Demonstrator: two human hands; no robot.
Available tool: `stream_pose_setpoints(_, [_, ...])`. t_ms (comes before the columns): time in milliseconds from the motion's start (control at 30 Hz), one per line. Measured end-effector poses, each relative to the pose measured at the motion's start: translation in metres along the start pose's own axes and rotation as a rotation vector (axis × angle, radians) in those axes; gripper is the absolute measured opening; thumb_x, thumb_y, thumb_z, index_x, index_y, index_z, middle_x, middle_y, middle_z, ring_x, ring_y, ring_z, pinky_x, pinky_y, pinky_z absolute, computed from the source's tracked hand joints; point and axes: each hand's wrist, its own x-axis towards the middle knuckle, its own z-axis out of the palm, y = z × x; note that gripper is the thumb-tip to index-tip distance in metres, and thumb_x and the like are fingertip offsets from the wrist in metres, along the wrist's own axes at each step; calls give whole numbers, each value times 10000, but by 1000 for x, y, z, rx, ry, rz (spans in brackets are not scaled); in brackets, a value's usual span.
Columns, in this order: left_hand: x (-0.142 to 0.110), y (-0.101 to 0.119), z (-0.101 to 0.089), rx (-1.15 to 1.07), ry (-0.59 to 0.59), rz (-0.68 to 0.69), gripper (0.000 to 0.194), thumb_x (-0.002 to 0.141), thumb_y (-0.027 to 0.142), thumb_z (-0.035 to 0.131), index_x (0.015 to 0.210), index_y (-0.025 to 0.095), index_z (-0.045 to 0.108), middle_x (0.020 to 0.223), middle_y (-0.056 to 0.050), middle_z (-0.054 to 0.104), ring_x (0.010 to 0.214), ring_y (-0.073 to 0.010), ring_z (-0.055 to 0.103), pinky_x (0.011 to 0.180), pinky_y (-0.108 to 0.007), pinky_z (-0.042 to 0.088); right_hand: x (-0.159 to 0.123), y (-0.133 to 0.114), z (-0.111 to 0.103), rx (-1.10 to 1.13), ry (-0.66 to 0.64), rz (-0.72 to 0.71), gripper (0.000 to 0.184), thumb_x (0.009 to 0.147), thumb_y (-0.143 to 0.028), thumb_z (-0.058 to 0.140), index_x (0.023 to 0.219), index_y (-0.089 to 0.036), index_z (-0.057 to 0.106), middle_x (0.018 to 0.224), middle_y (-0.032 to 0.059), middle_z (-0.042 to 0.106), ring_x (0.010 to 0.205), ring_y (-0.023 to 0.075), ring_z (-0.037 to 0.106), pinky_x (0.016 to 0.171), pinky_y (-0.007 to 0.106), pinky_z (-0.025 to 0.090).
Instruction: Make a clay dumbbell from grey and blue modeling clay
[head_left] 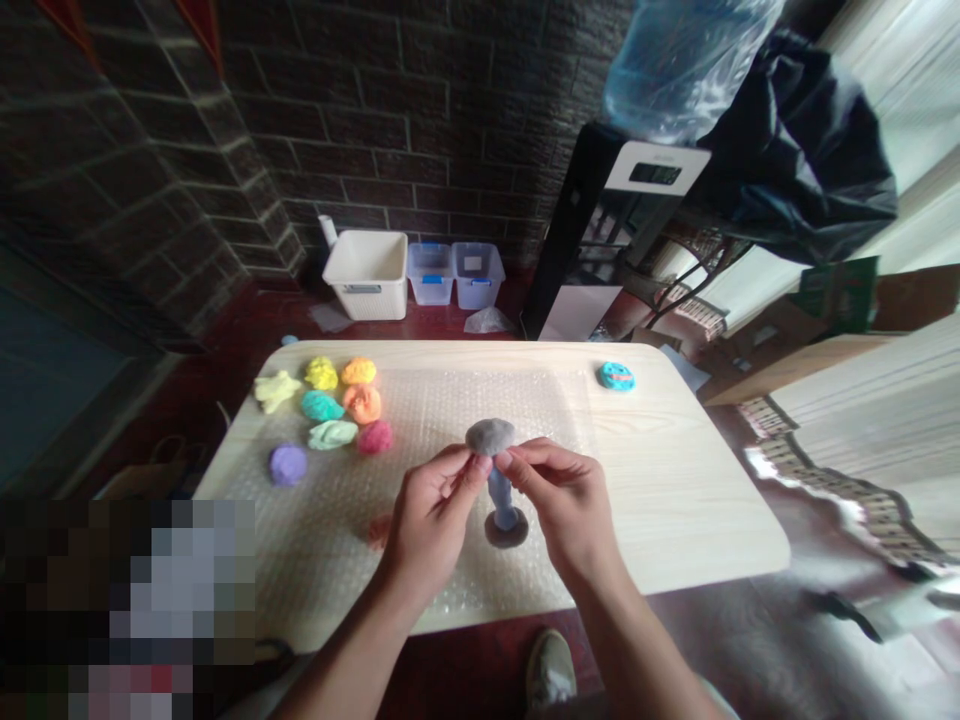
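Pinch-shaping step: left hand [433,522] and right hand [561,502], fingertips clamped on grey clay disc [490,436], over blue-grey clay stem [501,498] on dark round clay base [506,531], on clear bubble wrap [450,420]. Next calls for firm seating on stem.

Clay lumps [322,405] on bubble wrap [465,400], L of clay figure [501,495].

Readable text: none you can make out | display panel [655,173], far beyond your right hand [564,505]: blurred | green carton [829,295], farther right: print illegible
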Motion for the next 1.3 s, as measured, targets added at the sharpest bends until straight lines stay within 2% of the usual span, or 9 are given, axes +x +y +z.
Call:
stream_pose_setpoints(233, [-1,-3,2,-185,-29,-93,303,986,429,749,1097,161,836,1042,-104,815,1014,-248,724,989,-375,535,-4,4,0,-130,44,-104,133,797,-390,944,785,-270,889,742,40,751,696,179,626,656,332,484])
stream_pose_setpoints(367, [-1,-3,1,-213,-27,-143,304,962,416,782,1097,151,843,1040,-117,819,1004,-254,733,966,-381,543,-5,-1,-2,-167,15,-108,130,804,-398,934,805,-273,900,732,44,743,676,177,612,628,324,469])
stream_pose_setpoints(567, [-2,-1,-1,-275,-54,-155,295,968,438,772,1049,163,837,1018,-102,799,966,-240,718,896,-364,562,1,-7,-2,65,-48,84,225,683,-415,1006,758,-246,878,738,34,775,711,182,662,707,337,527])
stream_pose_setpoints(667, [-2,-3,-1,-219,-75,-135,294,1004,442,724,1056,172,828,1026,-101,792,960,-230,715,879,-342,554,5,-7,-2,175,-63,192,256,619,-386,1037,718,-233,856,660,3,739,623,142,598,635,301,487])
stream_pose_setpoints(833, [-3,-3,-3,-57,-67,-99,331,1026,485,671,1018,181,802,951,-72,773,902,-216,692,835,-314,543,3,-4,1,172,-32,177,238,603,-363,1038,695,-244,855,642,-4,725,590,134,556,604,298,453])
stream_pose_setpoints(1067, [0,6,-1,-108,-138,-168,318,936,490,784,1015,182,784,918,-60,772,840,-193,695,813,-287,558,6,-11,-15,-71,-63,-2,239,849,-380,870,682,-216,826,641,16,685,650,157,587,646,302,494])
stream_pose_setpoints(1167, [1,7,0,-149,-112,-212,333,928,497,790,1042,185,795,975,-80,796,827,-184,717,820,-288,574,10,-16,-29,-146,41,-139,97,885,-329,849,953,-259,853,877,34,780,771,177,679,693,299,547])
stream_pose_setpoints(1233, [-1,8,0,-137,-121,-217,330,940,498,777,1057,190,800,971,-86,802,846,-187,729,805,-280,577,10,-21,-36,-184,-31,-234,374,893,-287,851,1261,-324,793,1261,72,775,1069,247,734,878,380,608])
stream_pose_setpoints(1300, [-3,8,0,-100,-155,-201,334,959,501,755,1075,192,803,949,-88,800,863,-192,734,761,-263,567,9,-24,-40,-289,-182,-317,478,917,-253,834,1377,-343,740,1439,90,706,1280,299,681,1052,476,578])
